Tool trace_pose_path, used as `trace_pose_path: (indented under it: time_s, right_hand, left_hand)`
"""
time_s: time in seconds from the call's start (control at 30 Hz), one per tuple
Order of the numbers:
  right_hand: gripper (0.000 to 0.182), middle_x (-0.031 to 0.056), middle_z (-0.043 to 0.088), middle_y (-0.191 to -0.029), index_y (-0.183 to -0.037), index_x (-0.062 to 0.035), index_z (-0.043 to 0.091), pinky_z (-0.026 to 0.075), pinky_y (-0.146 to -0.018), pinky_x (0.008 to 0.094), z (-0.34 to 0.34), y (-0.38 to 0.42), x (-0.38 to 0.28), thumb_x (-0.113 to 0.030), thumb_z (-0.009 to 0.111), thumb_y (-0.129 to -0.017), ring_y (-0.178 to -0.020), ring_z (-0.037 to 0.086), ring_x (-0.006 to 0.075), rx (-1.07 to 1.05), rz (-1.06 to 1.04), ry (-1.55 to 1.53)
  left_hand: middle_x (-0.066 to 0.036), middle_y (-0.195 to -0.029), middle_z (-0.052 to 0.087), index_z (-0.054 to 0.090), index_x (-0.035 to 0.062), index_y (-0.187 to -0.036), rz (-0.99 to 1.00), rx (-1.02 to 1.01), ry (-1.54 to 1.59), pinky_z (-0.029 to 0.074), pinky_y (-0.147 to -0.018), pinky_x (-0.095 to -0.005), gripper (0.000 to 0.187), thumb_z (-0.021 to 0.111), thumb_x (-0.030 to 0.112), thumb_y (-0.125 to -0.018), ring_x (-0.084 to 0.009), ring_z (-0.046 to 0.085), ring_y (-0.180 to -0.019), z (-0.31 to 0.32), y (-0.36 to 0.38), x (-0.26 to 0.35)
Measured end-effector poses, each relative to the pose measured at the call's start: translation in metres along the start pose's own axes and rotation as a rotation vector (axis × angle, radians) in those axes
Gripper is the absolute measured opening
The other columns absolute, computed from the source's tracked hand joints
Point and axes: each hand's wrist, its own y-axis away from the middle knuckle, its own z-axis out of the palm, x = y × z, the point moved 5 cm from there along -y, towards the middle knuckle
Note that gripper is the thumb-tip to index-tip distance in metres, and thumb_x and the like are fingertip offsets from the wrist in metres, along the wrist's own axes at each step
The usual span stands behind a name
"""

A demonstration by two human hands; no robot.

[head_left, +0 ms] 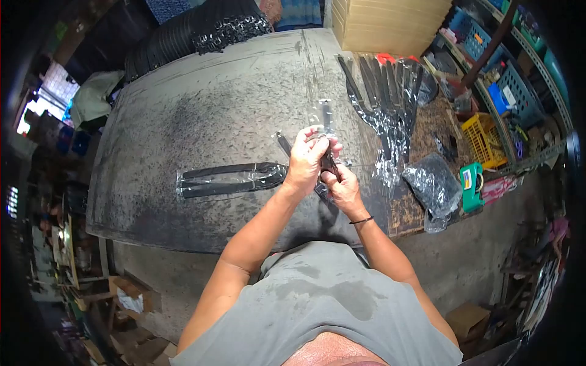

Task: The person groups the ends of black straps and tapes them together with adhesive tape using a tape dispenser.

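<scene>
My left hand (307, 157) is closed, its thumb and fingers pinching a black strap (328, 162) in front of my chest. Just below and to the right, my right hand (343, 188) grips the lower part of the same strap. Beyond my fingertips a transparent plastic sleeve (326, 113) with a dark strip in it points away from me. Another black strap (283, 143) runs slantwise beneath my left hand, partly hidden. To the left, a looped black strap (232, 179) in transparent wrapping lies flat on the worn table (183, 116).
A fan of wrapped black straps (390, 97) lies at the right, near a crumpled plastic bag (432, 186) and a green tape dispenser (472, 188). Cardboard boxes (390, 24) and a large black strap stack (195, 36) stand at the back. Shelves hold a yellow basket (483, 139).
</scene>
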Motion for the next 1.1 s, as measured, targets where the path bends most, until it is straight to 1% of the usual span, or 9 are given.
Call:
trace_pose_path:
  time_s: [0.23,0.3,0.37,0.53,0.6,0.77,0.9,0.97,1.1]
  right_hand:
    - [0.021,-0.0060,0.054,-0.069,-0.093,-0.0051,0.062,0.034,-0.046,0.0206,-0.008,-0.021,-0.020,-0.025,0.059,-0.094,-0.054,0.041,0.0024,-0.054,0.011,0.029]
    - [0.022,-0.0061,0.054,-0.069,-0.092,-0.0052,0.061,0.034,-0.047,0.0200,-0.010,-0.027,-0.018,-0.027,0.059,-0.094,-0.055,0.042,0.0022,-0.052,0.011,0.034]
    - [0.024,0.0012,0.065,-0.074,-0.101,-0.0047,0.061,0.039,-0.045,0.0175,-0.012,-0.033,-0.018,-0.028,0.056,-0.095,-0.055,0.052,0.0033,-0.065,-0.065,0.033]
    - [0.022,0.0008,0.063,-0.072,-0.100,-0.0050,0.061,0.039,-0.044,0.0175,-0.006,-0.031,-0.036,-0.026,0.055,-0.096,-0.053,0.052,0.0035,-0.005,-0.070,-0.104]
    - [0.021,-0.0066,0.054,-0.069,-0.090,-0.0056,0.060,0.035,-0.048,0.0190,-0.008,-0.032,-0.043,-0.026,0.059,-0.094,-0.058,0.046,0.0018,-0.006,-0.044,-0.058]
    - [0.020,-0.0047,0.058,-0.071,-0.095,-0.0067,0.063,0.038,-0.046,0.0185,-0.016,-0.032,-0.040,-0.026,0.059,-0.094,-0.056,0.048,0.0021,-0.022,-0.036,0.025]
    - [0.017,-0.0046,0.056,-0.070,-0.096,-0.0068,0.063,0.038,-0.046,0.0188,-0.040,-0.031,-0.080,-0.023,0.062,-0.091,-0.056,0.048,0.0022,0.080,-0.219,0.060]
    - [0.015,-0.0040,0.057,-0.074,-0.099,-0.0064,0.063,0.039,-0.047,0.0191,-0.062,-0.040,-0.103,-0.019,0.062,-0.090,-0.058,0.048,0.0023,0.093,-0.238,0.162]
    - [0.010,-0.0019,0.058,-0.077,-0.091,-0.0031,0.063,0.040,-0.056,0.0218,-0.059,-0.050,-0.150,-0.012,0.065,-0.087,-0.065,0.047,0.0038,-0.100,-0.292,0.342]
  left_hand:
    - [-0.012,-0.101,0.066,0.042,0.0015,-0.125,0.048,-0.110,-0.172,0.054,-0.079,-0.0335,0.044,0.063,0.021,-0.091,-0.0208,0.065,-0.090,0.004,-0.037,0.032]
    - [-0.012,-0.097,0.067,0.045,-0.0010,-0.123,0.072,-0.091,-0.162,0.055,-0.077,-0.0315,0.044,0.065,0.020,-0.090,-0.0190,0.066,-0.086,0.009,-0.037,0.037]
    - [-0.012,-0.093,0.067,0.048,-0.0033,-0.120,0.083,-0.045,-0.243,0.054,-0.078,-0.0305,0.037,0.062,0.014,-0.090,-0.0178,0.066,-0.084,0.003,-0.037,0.029]
    - [-0.006,-0.081,0.066,0.059,-0.0010,-0.093,0.090,-0.056,-0.281,0.050,-0.066,-0.0249,0.009,0.059,0.007,-0.089,-0.0099,0.061,-0.072,0.014,-0.017,0.021]
    - [-0.005,-0.080,0.066,0.059,-0.0003,-0.091,0.104,-0.058,-0.338,0.050,-0.064,-0.0249,0.009,0.060,0.008,-0.089,-0.0092,0.060,-0.071,0.007,-0.015,0.009]
    - [-0.004,-0.079,0.066,0.060,-0.0006,-0.083,0.129,-0.057,-0.504,0.048,-0.062,-0.0249,0.012,0.062,0.010,-0.087,-0.0079,0.057,-0.070,0.005,-0.008,0.007]
    - [-0.001,-0.073,0.062,0.061,0.0015,-0.084,0.178,-0.092,-0.715,0.045,-0.060,-0.0276,0.012,0.065,0.013,-0.086,-0.0073,0.052,-0.065,-0.003,-0.007,0.004]
    - [0.003,-0.077,0.059,0.062,0.0018,-0.092,0.122,-0.177,-0.774,0.041,-0.062,-0.0222,0.008,0.063,0.009,-0.088,-0.0042,0.048,-0.070,0.006,0.004,0.011]
    - [-0.004,-0.075,0.059,0.063,0.0020,-0.093,0.303,-0.276,-0.973,0.045,-0.062,-0.0277,0.010,0.065,0.008,-0.085,-0.0095,0.052,-0.070,0.025,0.014,0.016]
